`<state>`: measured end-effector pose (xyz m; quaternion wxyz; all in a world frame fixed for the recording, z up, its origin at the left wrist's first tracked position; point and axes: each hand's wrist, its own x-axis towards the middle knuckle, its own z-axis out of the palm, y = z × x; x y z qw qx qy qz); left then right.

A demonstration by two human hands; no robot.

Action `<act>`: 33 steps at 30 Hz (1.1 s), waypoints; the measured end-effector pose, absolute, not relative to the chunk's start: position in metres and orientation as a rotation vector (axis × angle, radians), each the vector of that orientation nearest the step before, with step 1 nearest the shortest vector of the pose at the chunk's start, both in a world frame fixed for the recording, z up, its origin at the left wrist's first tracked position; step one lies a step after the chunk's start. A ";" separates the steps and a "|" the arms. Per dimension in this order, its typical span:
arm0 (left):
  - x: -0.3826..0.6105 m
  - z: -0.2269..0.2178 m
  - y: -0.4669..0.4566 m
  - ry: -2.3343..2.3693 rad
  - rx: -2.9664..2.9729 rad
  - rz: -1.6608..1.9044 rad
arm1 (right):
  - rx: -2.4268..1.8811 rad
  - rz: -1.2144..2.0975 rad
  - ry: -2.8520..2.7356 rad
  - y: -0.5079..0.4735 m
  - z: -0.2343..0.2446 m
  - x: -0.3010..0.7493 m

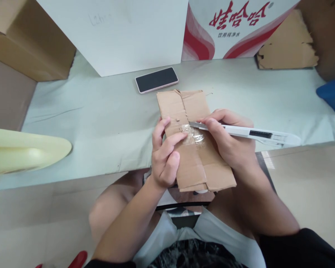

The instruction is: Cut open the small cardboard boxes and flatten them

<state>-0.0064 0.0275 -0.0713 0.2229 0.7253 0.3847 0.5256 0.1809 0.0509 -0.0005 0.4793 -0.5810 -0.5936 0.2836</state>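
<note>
A flat brown cardboard package (194, 163) lies partly over the table's near edge, sealed along its middle with clear tape (194, 136). My left hand (165, 154) grips its left side, thumb pressed on the tape. My right hand (230, 143) is closed round a white utility knife (251, 133). The blade tip rests on the cardboard right beside the tape. The package's far end points toward the phone.
A phone (156, 79) lies face up behind the package. A white carton (120, 33) and a red-and-white printed carton (234, 26) stand at the back. Brown boxes (28, 41) at left, torn cardboard (289, 44) and a blue object (333, 93) at right, a pale yellow plastic thing (25, 149) at left.
</note>
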 end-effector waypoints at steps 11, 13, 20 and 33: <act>-0.007 -0.070 0.026 1.101 2.030 1.439 | -1.260 0.650 -1.371 0.047 -0.005 0.179; -0.007 -0.070 0.026 1.077 2.021 1.452 | -1.278 0.623 -1.415 0.047 -0.005 0.179; -0.008 -0.071 0.026 1.077 2.013 1.446 | -1.287 0.572 -1.609 0.051 -0.001 0.185; -0.004 -0.067 0.028 1.047 1.981 1.482 | -1.235 0.509 -1.478 0.047 -0.005 0.182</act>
